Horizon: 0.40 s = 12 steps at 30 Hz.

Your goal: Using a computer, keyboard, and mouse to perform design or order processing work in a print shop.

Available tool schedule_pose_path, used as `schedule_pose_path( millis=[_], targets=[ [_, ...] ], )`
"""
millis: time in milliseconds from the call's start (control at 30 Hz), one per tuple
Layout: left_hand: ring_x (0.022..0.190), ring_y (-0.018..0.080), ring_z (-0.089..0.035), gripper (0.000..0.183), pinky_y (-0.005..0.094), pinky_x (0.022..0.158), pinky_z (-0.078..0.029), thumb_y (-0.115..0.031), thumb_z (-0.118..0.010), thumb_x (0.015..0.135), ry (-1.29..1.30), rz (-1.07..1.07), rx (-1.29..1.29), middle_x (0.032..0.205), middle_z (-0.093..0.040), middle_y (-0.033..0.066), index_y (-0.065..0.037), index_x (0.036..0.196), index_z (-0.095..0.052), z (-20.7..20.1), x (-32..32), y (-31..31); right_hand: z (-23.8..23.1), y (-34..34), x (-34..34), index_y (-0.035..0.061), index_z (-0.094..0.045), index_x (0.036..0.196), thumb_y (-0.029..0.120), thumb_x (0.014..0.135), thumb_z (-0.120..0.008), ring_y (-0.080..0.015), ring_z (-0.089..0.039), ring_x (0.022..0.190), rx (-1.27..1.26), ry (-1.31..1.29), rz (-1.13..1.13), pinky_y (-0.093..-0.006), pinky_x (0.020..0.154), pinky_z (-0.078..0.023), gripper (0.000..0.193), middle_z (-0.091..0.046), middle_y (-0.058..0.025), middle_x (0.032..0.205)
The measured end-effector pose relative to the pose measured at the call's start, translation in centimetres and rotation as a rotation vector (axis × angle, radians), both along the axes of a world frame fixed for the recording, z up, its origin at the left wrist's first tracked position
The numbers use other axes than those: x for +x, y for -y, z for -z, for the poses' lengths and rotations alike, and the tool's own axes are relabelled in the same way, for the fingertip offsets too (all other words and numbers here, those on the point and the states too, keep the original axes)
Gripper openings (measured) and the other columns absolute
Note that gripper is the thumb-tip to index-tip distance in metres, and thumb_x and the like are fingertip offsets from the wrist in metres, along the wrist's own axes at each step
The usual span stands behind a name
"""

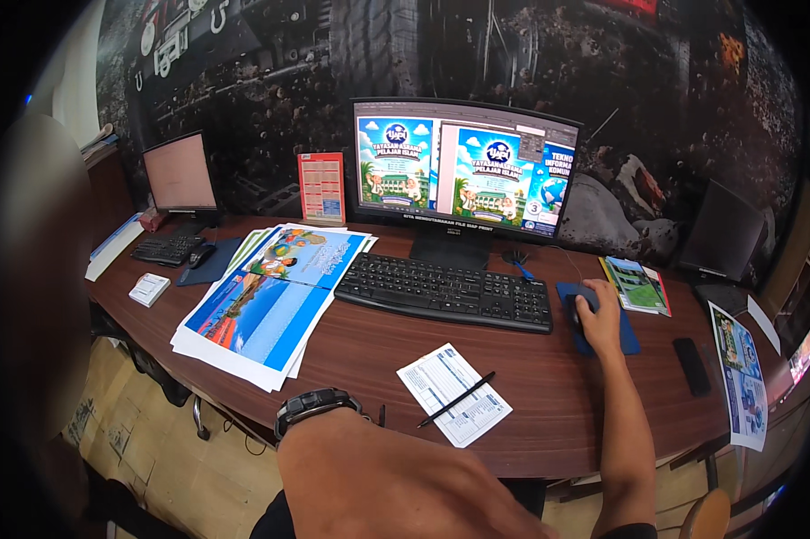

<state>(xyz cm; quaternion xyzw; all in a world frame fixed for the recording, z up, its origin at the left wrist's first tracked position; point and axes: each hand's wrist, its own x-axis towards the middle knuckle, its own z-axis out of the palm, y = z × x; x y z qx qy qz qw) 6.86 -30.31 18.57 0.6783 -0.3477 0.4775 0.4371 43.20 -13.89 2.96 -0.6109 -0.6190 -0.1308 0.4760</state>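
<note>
On the right, my right hand (597,316) rests over a dark computer mouse (573,311), its fingers curved around it and hiding most of it. A blue mouse pad (628,334) lies beneath. My left hand (396,476) looms large and close at the lower middle, above the desk's front edge. A black watch (318,409) circles that wrist; the fingers are hidden. Beyond it lies a white printed form pad (459,370) with a black pen (456,400) across it. A black keyboard (441,289) stands left of the mouse, before a lit monitor (463,166) displaying blue-and-green poster designs.
Large colour prints (266,292) are stacked left of the keyboard. A second monitor (180,172), a small keyboard (166,248) and a white card stack (149,288) are farther left. Toward the right are a black phone-like object (691,366), booklets (637,286) and a print overhanging the edge (740,377).
</note>
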Motion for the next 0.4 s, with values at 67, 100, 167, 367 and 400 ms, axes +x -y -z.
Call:
schedule_pose_path(
  millis=[67,100,167,367,400],
  targets=[
    [0.078,0.0325,-0.072,0.077,0.0346,0.063,-0.060,-0.054,-0.051,0.095,0.148,-0.092,0.020,0.095,-0.068,0.0281,0.021,0.110,-0.063,-0.6,0.2,0.0,-2.7,0.5,-0.7,0.0012,-0.065,0.109,0.005,0.084,-0.066,-0.0323,-0.058,0.110,0.171,-0.043,-0.093,-0.0376,0.097,-0.045,0.025,-0.062,-0.0146,0.113],
    [0.078,0.0325,-0.072,0.077,0.0346,0.063,-0.060,-0.054,-0.051,0.095,0.151,-0.100,0.028,0.095,-0.068,0.0281,0.021,0.110,-0.063,-0.5,0.9,-0.2,-4.1,0.7,-1.4,0.0003,-0.065,0.109,0.003,0.088,-0.064,-0.0270,-0.060,0.107,0.243,-0.138,-0.159,-0.0349,0.094,-0.046,0.022,-0.063,-0.0129,0.111],
    [0.074,0.0296,-0.071,0.072,0.0322,0.059,-0.058,-0.050,-0.054,0.096,0.433,-0.132,0.111,0.089,-0.068,0.0270,0.020,0.103,-0.066,0.2,1.2,-0.9,-9.4,2.0,-6.5,0.0005,-0.065,0.112,0.004,0.093,-0.060,-0.0146,-0.059,0.103,0.333,-0.289,-0.384,-0.0272,0.089,-0.047,0.020,-0.063,-0.0067,0.110],
    [0.064,0.0324,-0.069,0.062,0.0245,0.052,-0.055,-0.044,-0.053,0.100,-0.141,-0.179,0.024,0.081,-0.069,0.0228,0.015,0.099,-0.071,-2.5,-4.3,-1.6,-18.9,12.3,-13.5,-0.0094,-0.060,0.116,0.024,0.097,-0.051,-0.0315,-0.061,0.105,0.803,-0.031,-0.772,-0.0430,0.090,-0.056,0.039,-0.062,-0.0238,0.113],
    [0.064,0.0324,-0.069,0.062,0.0245,0.052,-0.055,-0.044,-0.053,0.100,-0.154,-0.160,0.026,0.081,-0.069,0.0228,0.015,0.099,-0.071,-2.7,-3.9,-1.5,-18.3,15.7,-11.4,-0.0123,-0.057,0.118,0.044,0.095,-0.050,-0.0338,-0.058,0.113,0.811,0.097,-0.649,-0.0462,0.093,-0.054,0.062,-0.060,-0.0255,0.116]
  ],
)
